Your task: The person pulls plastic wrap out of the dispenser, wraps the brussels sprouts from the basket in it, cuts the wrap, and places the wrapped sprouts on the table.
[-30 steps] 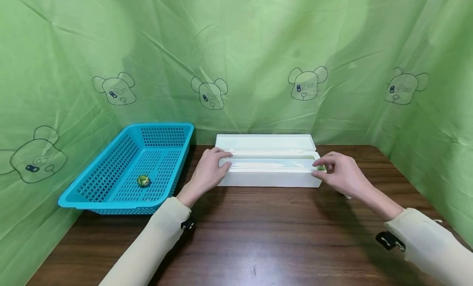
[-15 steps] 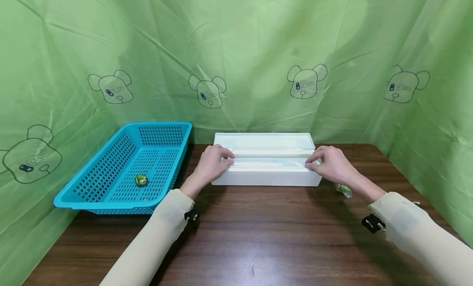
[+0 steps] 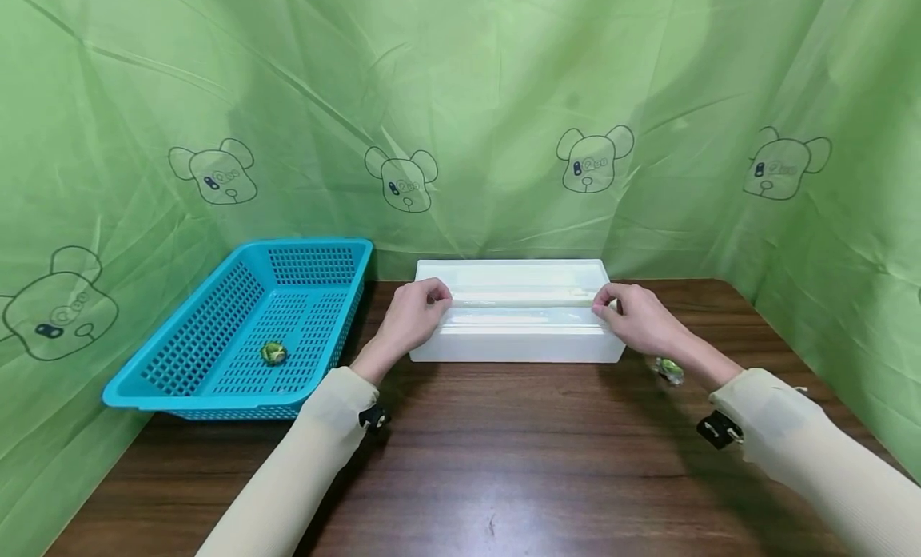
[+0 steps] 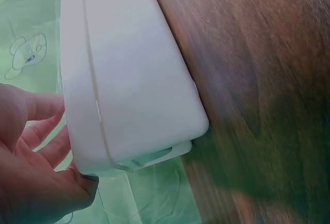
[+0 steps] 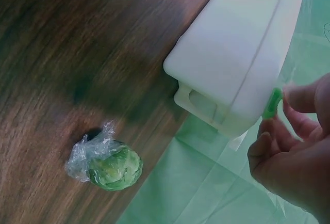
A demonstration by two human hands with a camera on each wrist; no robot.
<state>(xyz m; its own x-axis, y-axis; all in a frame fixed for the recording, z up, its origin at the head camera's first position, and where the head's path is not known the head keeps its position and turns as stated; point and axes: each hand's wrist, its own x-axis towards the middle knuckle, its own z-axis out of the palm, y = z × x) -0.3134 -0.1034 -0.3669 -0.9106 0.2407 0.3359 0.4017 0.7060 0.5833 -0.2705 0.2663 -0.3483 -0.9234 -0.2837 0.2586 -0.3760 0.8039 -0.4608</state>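
Observation:
A long white cling film dispenser (image 3: 518, 348) lies on the table with its lid (image 3: 511, 273) raised at the back. Shiny cling film (image 3: 521, 316) stretches across its top. At the left end, my left hand (image 3: 412, 316) pinches the film's edge between thumb and fingers. My right hand (image 3: 639, 316) pinches the edge near the right end. A green slider (image 5: 272, 104) shows on the dispenser beside the right fingers. Behind the right wrist is a Brussels sprout (image 5: 116, 167) wrapped in crumpled clear film. In the left wrist view the left fingertips are partly hidden behind the dispenser.
To the left stands a blue perforated basket (image 3: 237, 397) with one bare Brussels sprout (image 3: 273, 353) inside. Dark wood tabletop (image 3: 489, 461) spreads in front of the dispenser. Green cloth (image 3: 496, 101) rises behind and at both sides.
My right hand has shifted left from the slider to the film, uncovering the wrapped sprout. Both hands have closed their fingertips on the film's edge.

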